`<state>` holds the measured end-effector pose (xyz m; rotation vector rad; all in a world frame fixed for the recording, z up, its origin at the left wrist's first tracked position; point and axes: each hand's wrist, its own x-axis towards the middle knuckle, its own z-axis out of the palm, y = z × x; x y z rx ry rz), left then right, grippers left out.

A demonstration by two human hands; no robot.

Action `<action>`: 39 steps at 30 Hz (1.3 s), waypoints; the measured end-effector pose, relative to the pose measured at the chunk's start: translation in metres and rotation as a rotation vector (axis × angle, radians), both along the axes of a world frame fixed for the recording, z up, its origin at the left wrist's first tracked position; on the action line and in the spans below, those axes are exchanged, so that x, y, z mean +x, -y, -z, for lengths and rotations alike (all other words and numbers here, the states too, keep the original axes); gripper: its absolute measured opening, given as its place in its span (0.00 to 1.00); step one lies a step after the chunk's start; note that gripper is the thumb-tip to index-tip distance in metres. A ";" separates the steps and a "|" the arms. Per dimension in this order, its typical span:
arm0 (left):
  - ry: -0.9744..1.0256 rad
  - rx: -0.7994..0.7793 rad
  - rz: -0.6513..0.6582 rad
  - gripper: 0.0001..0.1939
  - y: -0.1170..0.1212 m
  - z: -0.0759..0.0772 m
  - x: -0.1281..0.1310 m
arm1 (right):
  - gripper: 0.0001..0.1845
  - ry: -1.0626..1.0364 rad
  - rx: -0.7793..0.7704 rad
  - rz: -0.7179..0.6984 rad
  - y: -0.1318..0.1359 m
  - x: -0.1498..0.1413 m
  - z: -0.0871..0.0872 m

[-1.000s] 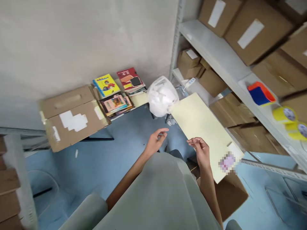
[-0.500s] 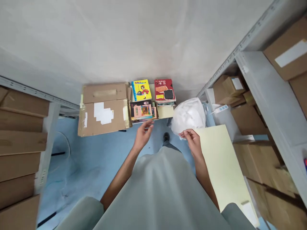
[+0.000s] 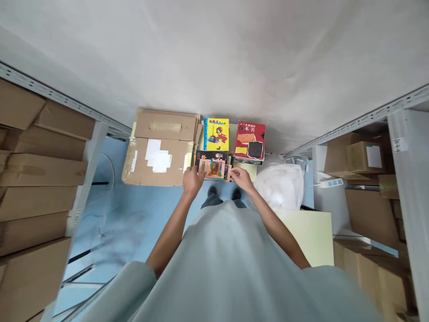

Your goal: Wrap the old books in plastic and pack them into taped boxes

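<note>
A pink book (image 3: 215,168) with a colourful picture lies on top of a small pile at the front of the table. My left hand (image 3: 193,181) is closed at the book's left edge, thumb over the cover. At the right end of the pile, my right hand (image 3: 241,177) pinches the edge of another pink book (image 3: 227,172) that sticks out from beneath. Under both is a dark-covered book (image 3: 211,155). Behind them lies a yellow picture book (image 3: 216,134), and to its right a red book (image 3: 250,140) tops another stack.
Flattened cardboard boxes (image 3: 161,158) are stacked left of the books. A white plastic bag (image 3: 280,185) bulges on the right, beside a pale yellow tabletop (image 3: 310,235). Shelves of cartons (image 3: 43,172) flank both sides, and a wall (image 3: 214,58) rises behind.
My view has swung round to face the books squarely. Both hands have moved forward from the open air onto the pink books' edges and closed there.
</note>
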<state>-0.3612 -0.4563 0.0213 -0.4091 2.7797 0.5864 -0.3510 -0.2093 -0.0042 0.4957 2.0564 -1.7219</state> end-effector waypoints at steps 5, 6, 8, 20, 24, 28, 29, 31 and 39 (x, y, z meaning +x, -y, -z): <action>0.042 0.042 0.024 0.16 0.007 0.018 -0.015 | 0.12 0.063 0.408 -0.110 0.026 -0.016 0.011; 0.039 0.051 0.036 0.14 0.008 0.020 -0.016 | 0.14 0.077 0.454 -0.119 0.031 -0.015 0.012; 0.027 0.054 0.077 0.12 0.010 0.024 -0.016 | 0.16 0.086 0.482 -0.101 0.041 -0.013 0.015; -0.053 0.185 0.443 0.24 0.023 0.024 0.008 | 0.16 0.078 0.526 0.137 0.060 -0.001 0.018; -0.090 0.266 0.513 0.22 0.023 0.024 0.006 | 0.20 0.049 0.343 0.257 0.056 0.019 0.003; -0.126 0.448 0.445 0.23 0.009 0.019 -0.005 | 0.30 -0.024 0.105 0.570 0.047 0.050 -0.025; -0.103 0.537 0.406 0.24 0.001 0.016 -0.008 | 0.32 -0.053 0.080 0.655 0.044 0.060 -0.033; 0.003 0.764 0.334 0.25 -0.020 0.011 -0.009 | 0.33 -0.102 0.052 0.788 0.040 0.081 -0.050; 0.274 1.318 0.350 0.36 -0.112 -0.025 0.031 | 0.31 -0.172 -0.008 0.952 0.025 0.157 -0.091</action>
